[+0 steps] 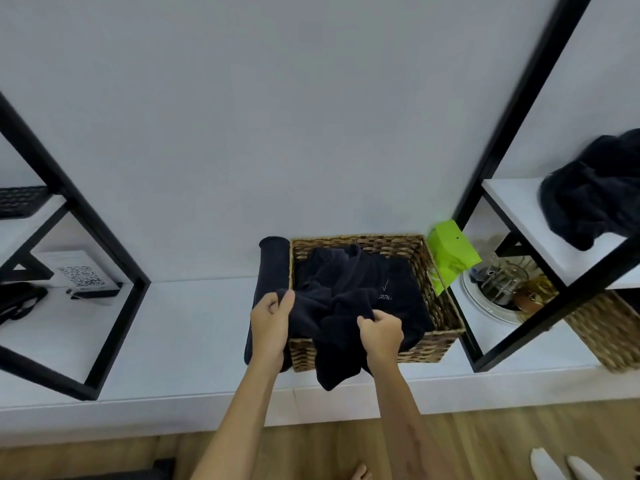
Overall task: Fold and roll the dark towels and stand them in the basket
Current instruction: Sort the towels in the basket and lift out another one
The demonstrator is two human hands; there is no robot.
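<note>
A woven wicker basket (pixel 440 292) stands on a low white shelf (pixel 180 341) against the wall. A crumpled dark towel (pixel 346 289) fills the basket and spills over its front rim. My left hand (pixel 272 322) pinches the towel's left edge beside the basket's left front corner. My right hand (pixel 382 332) grips a bunch of the same towel at the front rim. A rolled dark towel (pixel 272 268) lies along the basket's left side. Another crumpled dark towel (pixel 592 192) sits on a higher white shelf at the right.
A green bag (pixel 450 254) leans right of the basket, next to glassware on a white plate (pixel 498 289). Black frame bars (pixel 519 109) cross at both sides. A QR-code card (pixel 78 271) stands at the left. A second wicker basket (pixel 609 334) is at the far right. Wood floor lies below.
</note>
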